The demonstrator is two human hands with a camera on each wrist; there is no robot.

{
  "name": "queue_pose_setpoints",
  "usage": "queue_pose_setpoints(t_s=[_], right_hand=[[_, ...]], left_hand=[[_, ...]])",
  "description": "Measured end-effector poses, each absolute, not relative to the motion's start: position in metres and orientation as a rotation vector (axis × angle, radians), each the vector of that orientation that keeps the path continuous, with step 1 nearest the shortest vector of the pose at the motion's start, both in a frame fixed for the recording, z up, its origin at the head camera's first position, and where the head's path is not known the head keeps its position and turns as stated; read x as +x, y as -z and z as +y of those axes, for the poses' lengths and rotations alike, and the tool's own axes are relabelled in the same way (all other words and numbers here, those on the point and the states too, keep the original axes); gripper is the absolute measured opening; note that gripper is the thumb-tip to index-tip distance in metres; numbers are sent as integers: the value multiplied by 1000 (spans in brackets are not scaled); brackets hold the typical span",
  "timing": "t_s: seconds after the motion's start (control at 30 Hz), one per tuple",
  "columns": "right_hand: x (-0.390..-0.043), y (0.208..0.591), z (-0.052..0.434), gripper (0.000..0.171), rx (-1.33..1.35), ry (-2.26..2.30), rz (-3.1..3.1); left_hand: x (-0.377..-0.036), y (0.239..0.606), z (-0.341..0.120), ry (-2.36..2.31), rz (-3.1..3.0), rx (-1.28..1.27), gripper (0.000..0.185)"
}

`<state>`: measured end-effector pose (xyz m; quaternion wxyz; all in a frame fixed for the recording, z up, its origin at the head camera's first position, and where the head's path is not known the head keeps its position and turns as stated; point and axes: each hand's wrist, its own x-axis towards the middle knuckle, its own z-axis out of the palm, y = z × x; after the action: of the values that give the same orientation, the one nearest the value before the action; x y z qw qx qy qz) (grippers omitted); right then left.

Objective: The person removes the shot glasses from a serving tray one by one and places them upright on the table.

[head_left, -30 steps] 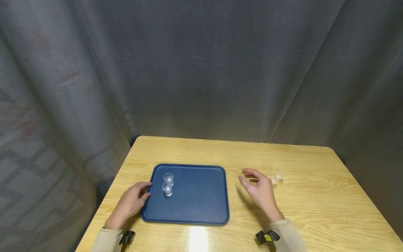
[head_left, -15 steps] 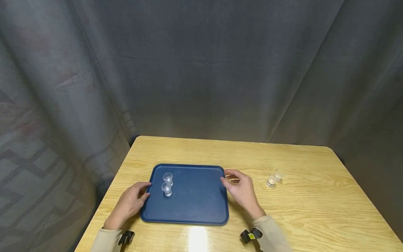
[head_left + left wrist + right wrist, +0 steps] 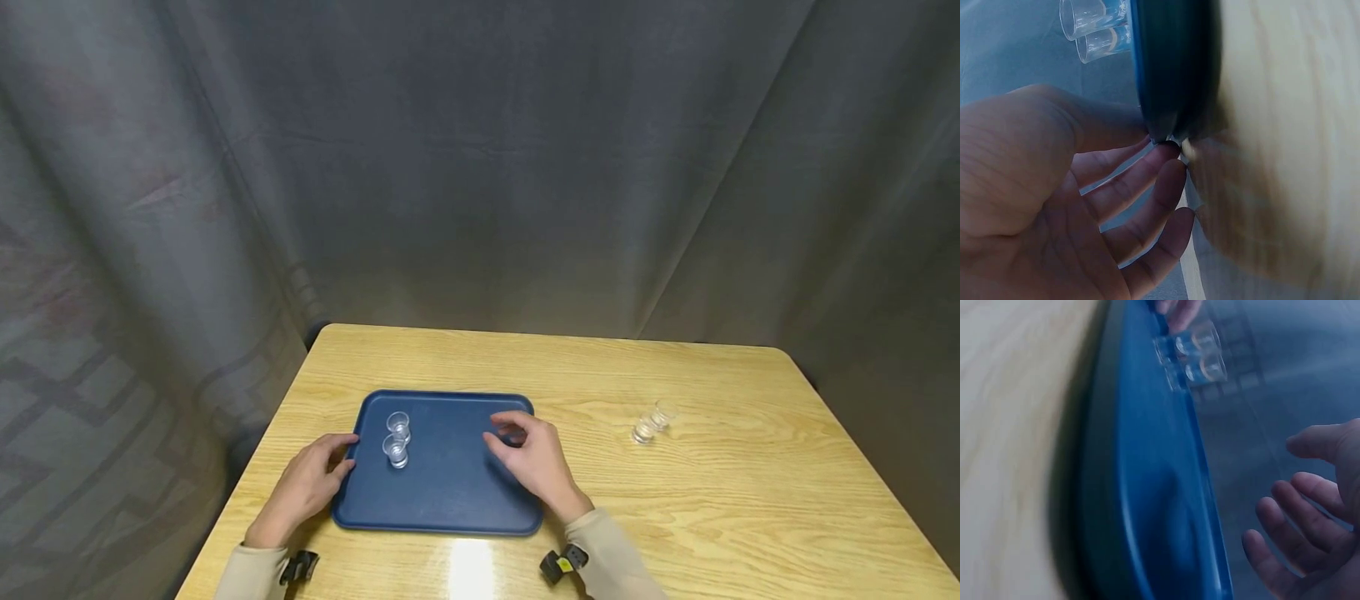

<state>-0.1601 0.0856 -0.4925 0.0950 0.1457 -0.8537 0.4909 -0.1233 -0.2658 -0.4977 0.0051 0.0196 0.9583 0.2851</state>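
Note:
A dark blue tray (image 3: 450,492) lies on the wooden table. On its left part stand two small clear shot glasses, the front one (image 3: 396,451) close against the back one (image 3: 398,427). My left hand (image 3: 305,483) rests at the tray's left edge; in the left wrist view its thumb and fingertips touch the rim, fingers loosely bent. Over the tray's right part hovers my right hand (image 3: 536,458), thumb and fingers apart with nothing between them. In the right wrist view this hand (image 3: 1310,519) hangs above the tray, clear of its surface.
Two more clear glasses, a front one (image 3: 643,430) and a back one (image 3: 663,414), stand close together on the table (image 3: 735,467) right of the tray. A grey curtain (image 3: 480,167) hangs behind the table and along its sides.
My right hand has moved left, from beside the two glasses on the table, across the tray's right rim to above the tray. The left hand has stayed at the tray's left edge.

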Motion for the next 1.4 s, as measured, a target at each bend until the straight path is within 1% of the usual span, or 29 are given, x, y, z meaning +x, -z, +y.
queue_pose_setpoints(t_s=[0.1,0.47,0.93,1.4], right_hand=[[-160,493,75,25,484,-1453,-2533],[-157,487,34,31,581,-1504,-2634],[-156,493,-13,29,640,-1598,-2639],[-159,505,-31,33,586,-1616,-2639]], left_hand=[[-123,497,-266,-884,3005,63,38],[-123,496,-265,-891,2995,58,37],[-122,496,-264,-893,3002,57,37],[-123,497,-266,-900,2995,68,36]])
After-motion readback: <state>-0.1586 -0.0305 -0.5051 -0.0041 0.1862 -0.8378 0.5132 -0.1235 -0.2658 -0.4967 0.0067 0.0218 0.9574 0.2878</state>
